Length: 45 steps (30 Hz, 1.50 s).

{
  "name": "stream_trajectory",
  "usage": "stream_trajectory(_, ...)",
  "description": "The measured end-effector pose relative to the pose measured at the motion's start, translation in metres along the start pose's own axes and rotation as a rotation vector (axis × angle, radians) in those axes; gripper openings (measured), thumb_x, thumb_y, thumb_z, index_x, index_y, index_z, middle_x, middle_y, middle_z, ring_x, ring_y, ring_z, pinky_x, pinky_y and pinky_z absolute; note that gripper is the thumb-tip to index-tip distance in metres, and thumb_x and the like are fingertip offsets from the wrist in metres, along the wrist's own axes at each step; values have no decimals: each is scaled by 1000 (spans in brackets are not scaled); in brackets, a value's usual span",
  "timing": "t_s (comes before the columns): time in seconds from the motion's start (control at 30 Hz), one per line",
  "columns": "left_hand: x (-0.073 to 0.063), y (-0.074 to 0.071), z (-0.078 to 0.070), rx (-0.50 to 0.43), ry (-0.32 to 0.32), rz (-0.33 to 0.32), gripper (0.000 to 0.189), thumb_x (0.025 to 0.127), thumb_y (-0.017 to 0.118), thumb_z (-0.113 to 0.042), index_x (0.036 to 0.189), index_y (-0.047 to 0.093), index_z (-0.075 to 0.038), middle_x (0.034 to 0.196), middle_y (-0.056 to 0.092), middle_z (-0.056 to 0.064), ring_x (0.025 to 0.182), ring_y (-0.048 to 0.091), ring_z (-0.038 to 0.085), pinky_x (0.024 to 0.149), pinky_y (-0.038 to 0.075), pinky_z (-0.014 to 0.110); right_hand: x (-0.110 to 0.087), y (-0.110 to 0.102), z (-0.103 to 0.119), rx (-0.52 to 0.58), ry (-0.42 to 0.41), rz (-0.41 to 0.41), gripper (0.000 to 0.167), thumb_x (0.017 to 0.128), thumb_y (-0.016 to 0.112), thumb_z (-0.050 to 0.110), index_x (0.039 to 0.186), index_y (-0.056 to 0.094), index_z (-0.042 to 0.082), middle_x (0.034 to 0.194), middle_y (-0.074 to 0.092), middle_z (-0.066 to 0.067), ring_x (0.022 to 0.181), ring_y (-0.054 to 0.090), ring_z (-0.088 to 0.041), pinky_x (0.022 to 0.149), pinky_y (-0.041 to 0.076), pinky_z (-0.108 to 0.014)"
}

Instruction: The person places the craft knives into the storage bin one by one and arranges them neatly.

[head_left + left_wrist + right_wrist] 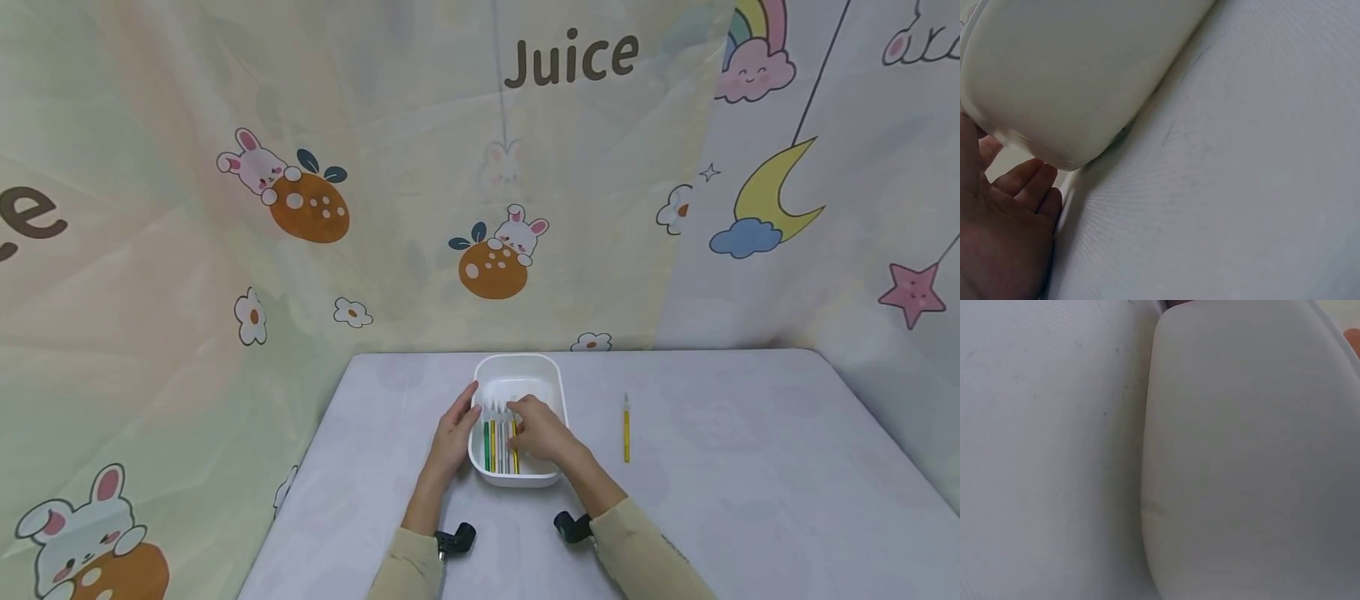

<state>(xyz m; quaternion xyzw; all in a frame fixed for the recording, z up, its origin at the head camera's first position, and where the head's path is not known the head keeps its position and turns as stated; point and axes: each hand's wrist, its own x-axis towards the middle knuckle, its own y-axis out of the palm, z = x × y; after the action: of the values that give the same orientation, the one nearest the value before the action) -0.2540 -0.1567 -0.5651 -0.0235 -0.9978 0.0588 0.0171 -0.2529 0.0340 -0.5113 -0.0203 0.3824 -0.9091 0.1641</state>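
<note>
A white rectangular tray (525, 481) lies on the table. Inside it, several slim pen-like sticks (492, 446) in green, yellow and white sit side by side, pale tips pointing away from me. My left hand (452, 433) holds the tray's left rim, thumb at the edge and fingers along the outer wall. Reaching over the tray's right side, my right hand (542, 429) pinches a yellow stick (516, 460) at the right end of the row; its fingers partly cover it. In the right wrist view the tray's outer wall (1247, 450) hides that hand's fingers.
Right of the tray, a single yellow pen-like stick (627, 433) with a pale tip lies on the white-covered table (750, 467). A printed cloth (405, 167) hangs behind and to the left of the table. Each wrist carries a black camera mount (457, 540).
</note>
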Motion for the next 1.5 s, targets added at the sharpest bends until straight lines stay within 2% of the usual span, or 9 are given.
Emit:
stream_trajectory(0.23,1,1,1,4,10,-9,49,110,51,-28,158,46,-28,167,38,-10,159,28,19,129,24,48,-1,2,-2,-48,-31,27,71,80,88,6,144,60,0,129,61,-18,85,60,-16,80,57,-32)
stream_trajectory(0.5,1,1,2,6,-6,-20,47,109,53,-29,155,49,-34,166,39,-10,159,29,20,130,24,49,-2,2,-3,-53,-39,70,75,81,88,7,148,55,-1,134,59,-19,87,59,-17,82,56,-34)
stream_trajectory(0.77,1,1,2,7,-12,-24,46,109,54,-31,154,50,-38,166,40,-11,158,30,19,130,24,48,-1,3,-6,-77,-66,67,74,82,88,10,147,55,-2,132,60,-19,86,58,-15,81,55,-33)
stream_trajectory(1.2,0,1,4,6,-6,-24,46,108,55,-32,153,50,-38,165,41,-10,158,30,19,130,24,48,-3,3,-5,-78,-66,57,69,83,87,13,144,59,-2,130,62,-19,85,58,-15,82,54,-35)
stream_trajectory(1.5,2,0,6,4,-7,-21,45,108,55,-34,153,51,-38,164,41,-12,158,30,18,130,24,48,-3,2,-3,-61,-74,55,70,84,87,14,145,58,0,135,62,-20,86,58,-16,89,55,-39)
